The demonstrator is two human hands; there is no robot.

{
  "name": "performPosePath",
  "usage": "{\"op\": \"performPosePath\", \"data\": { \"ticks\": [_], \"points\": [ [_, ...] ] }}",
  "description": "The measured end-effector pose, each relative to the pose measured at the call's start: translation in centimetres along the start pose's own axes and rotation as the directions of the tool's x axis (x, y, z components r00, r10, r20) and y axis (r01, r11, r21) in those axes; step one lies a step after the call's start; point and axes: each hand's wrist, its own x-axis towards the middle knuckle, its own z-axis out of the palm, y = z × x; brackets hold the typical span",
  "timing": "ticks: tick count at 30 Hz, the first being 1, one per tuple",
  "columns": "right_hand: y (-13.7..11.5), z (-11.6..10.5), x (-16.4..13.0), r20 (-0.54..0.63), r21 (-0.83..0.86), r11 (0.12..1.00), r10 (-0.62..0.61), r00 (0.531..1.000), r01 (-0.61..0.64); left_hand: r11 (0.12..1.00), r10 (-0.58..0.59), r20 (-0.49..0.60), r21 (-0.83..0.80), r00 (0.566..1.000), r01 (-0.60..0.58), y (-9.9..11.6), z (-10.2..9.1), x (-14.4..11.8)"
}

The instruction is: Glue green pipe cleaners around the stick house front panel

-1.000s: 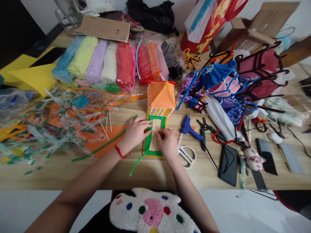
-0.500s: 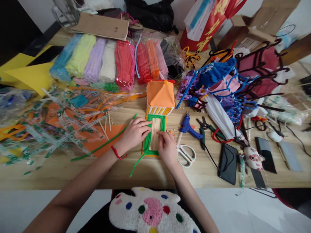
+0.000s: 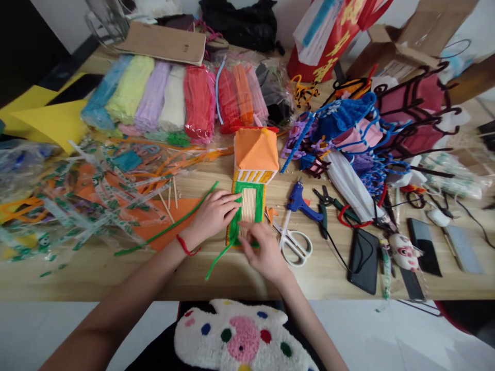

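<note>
Your left hand [image 3: 214, 212] lies flat against the left edge of the little craft house [image 3: 250, 193], fingers spread and pressing on the green pipe-cleaner border [image 3: 233, 226], so the piece stays put on the wooden table [image 3: 247, 278] while the other hand works. It grips nothing; it just pins. Your right hand [image 3: 265, 250] sits at the near end of the house, fingertips curled down onto the bottom of the stick panel [image 3: 248, 208] where the green border turns the corner; it seems to pinch or press that edge, but you can't tell from here whether anything is held between the fingers. The loose tail of the green pipe cleaner [image 3: 216, 260] trails off toward you, free of both hands. The house lies on its back at the table's middle, orange roof [image 3: 256, 149] pointing away from you, which keeps the panel face up and easy to reach.

The scissors [image 3: 292, 239] and blue glue gun [image 3: 298, 198] lie just right of the house, within reach.

Compared with half a second ago, your right hand has slid down from the panel's right side to its bottom edge; the left has barely moved
</note>
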Motion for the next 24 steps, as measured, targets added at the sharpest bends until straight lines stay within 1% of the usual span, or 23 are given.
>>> {"op": "performPosePath", "data": {
  "ticks": [2, 3, 6, 9, 11, 14, 16, 18, 20, 24],
  "points": [
    [-0.7, 0.0, -0.3, 0.103, -0.071, 0.989, -0.118, 0.988, 0.126, 1.0, -0.007, -0.003, 0.0, 1.0, 0.007, 0.0, 0.0, 0.0],
    [-0.8, 0.1, -0.4, 0.128, -0.114, 0.979, -0.153, 0.98, 0.167, 1.0, -0.01, -0.004, 0.004, 1.0, 0.01, 0.1, 0.0, 0.0],
    [-0.8, 0.7, -0.6, 0.125, -0.22, 0.949, -0.201, 0.972, 0.224, 0.999, -0.026, -0.004, 0.019, 1.0, 0.026, 0.2, 0.1, -0.1],
    [-0.4, 1.2, -0.9, 0.078, -0.24, 0.941, -0.224, 0.971, 0.236, 0.999, -0.042, 0.002, 0.028, 0.999, 0.042, 0.3, 0.2, -0.1],
    [-0.2, 1.5, -1.2, 0.024, -0.206, 0.957, -0.204, 0.979, 0.204, 0.998, -0.044, -0.001, 0.033, 0.999, 0.044, 0.4, 0.2, -0.1],
    [0.0, 1.8, -1.8, -0.118, -0.115, 0.988, -0.116, 0.986, 0.102, 0.998, -0.039, -0.012, 0.042, 0.999, 0.039, 0.4, 0.3, 0.0],
    [0.1, 2.1, -2.2, -0.22, -0.066, 0.997, -0.047, 0.974, 0.034, 0.998, -0.033, -0.012, 0.054, 0.999, 0.034, 0.5, 0.2, 0.1],
    [0.2, 2.4, -2.5, -0.292, -0.043, 0.999, 0.014, 0.956, -0.028, 0.998, -0.034, -0.009, 0.06, 0.999, 0.035, 0.6, 0.1, 0.3],
    [0.3, 2.7, -2.8, -0.32, -0.022, 0.997, 0.057, 0.946, -0.068, 0.998, -0.043, -0.001, 0.055, 0.999, 0.043, 0.7, -0.1, 0.6],
    [0.4, 3.0, -3.0, -0.32, 0.006, 0.995, 0.095, 0.943, -0.098, 0.997, -0.059, 0.023, 0.05, 0.998, 0.058, 0.8, -0.3, 1.2]
  ]
}}
